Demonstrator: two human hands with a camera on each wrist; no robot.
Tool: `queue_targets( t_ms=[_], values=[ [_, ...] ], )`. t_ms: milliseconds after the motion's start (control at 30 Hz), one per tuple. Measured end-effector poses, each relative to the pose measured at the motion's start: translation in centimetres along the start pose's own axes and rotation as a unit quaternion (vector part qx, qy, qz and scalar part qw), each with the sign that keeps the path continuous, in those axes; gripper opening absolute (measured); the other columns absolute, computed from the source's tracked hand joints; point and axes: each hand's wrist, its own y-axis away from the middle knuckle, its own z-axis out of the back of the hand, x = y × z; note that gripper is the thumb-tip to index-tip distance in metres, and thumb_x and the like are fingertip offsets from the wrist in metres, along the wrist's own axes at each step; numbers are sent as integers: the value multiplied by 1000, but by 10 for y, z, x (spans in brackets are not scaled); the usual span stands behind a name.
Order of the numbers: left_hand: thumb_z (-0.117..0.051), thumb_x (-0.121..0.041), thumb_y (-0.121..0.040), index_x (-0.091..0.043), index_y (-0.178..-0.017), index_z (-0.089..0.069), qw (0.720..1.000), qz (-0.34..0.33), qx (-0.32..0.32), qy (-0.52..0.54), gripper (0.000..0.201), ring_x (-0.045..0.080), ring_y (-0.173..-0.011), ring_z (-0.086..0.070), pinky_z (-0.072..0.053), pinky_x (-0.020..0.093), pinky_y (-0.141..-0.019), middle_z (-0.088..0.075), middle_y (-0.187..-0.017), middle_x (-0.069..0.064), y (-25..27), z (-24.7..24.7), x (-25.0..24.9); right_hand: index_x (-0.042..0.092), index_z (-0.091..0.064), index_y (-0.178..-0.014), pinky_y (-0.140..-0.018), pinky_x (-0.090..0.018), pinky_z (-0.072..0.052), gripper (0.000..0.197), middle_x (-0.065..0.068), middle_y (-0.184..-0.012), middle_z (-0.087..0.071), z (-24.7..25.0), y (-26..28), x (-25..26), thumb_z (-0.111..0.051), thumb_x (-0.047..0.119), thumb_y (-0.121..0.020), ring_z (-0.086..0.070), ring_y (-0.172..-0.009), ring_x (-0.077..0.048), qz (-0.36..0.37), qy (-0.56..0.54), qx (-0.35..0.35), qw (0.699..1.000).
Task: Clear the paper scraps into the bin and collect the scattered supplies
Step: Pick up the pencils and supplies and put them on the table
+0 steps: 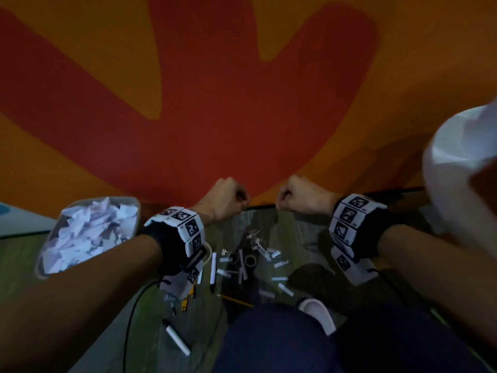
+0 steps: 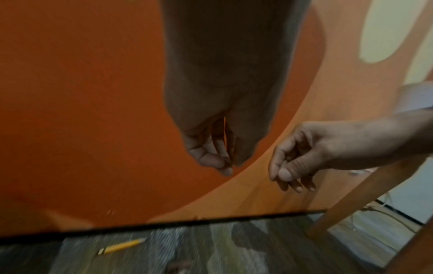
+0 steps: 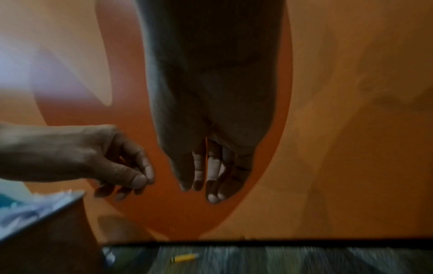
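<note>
Supplies lie scattered on floor below & nearer me than both hands, marker w/ long axis running away from me, closest to my left hand; it & right hand loosely curled, holding nothing; bin w/ scraps sits far left.

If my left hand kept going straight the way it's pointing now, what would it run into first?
Most likely the orange and red wall. The left hand, fingers loosely curled and holding nothing, points forward at it above the carpet, with nothing visible between. How far off the wall stands is unclear.
</note>
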Motion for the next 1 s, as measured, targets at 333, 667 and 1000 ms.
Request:
queue_targets(
  t_ms=[333, 667, 1000],
  values=[
    [-60, -4, -83, -14, -80, -77, 988, 112, 77, 74, 20, 16, -81, -70, -58, 31, -77, -76, -84, 6, -47, -141, 98, 1, -53, -85, -55, -23, -45, 17, -13, -84, -55, -135, -94, -79, -42, 1, -97, -53, -67, -20, 1, 57, 93, 994],
    [-60, -26, -78, -19, -72, -68, 980, 147, 115, 75, 12, 26, -85, -72, -58, 34, -78, -74, -82, 8, -71, -214, 128, 14, -59, -95, -82, -36, -48, 29, -12, -106, -56, -217, -125, -118, -76, 32, -80, -56, -97, -30, -131, 27, 118, 984],
    [-69, -12, -86, -21, -109, -70, 987, 37, 153, -17, 25, 33, -110, -62, -50, 40, -93, -64, -119, 11, -82, -240, 107, 12, -61, -57, -58, -34, -52, 28, -7, -66, -65, -226, -131, -147, -71, 25, -79, -63, -64, -27, -153, -41, 77, 984]
  ],
)
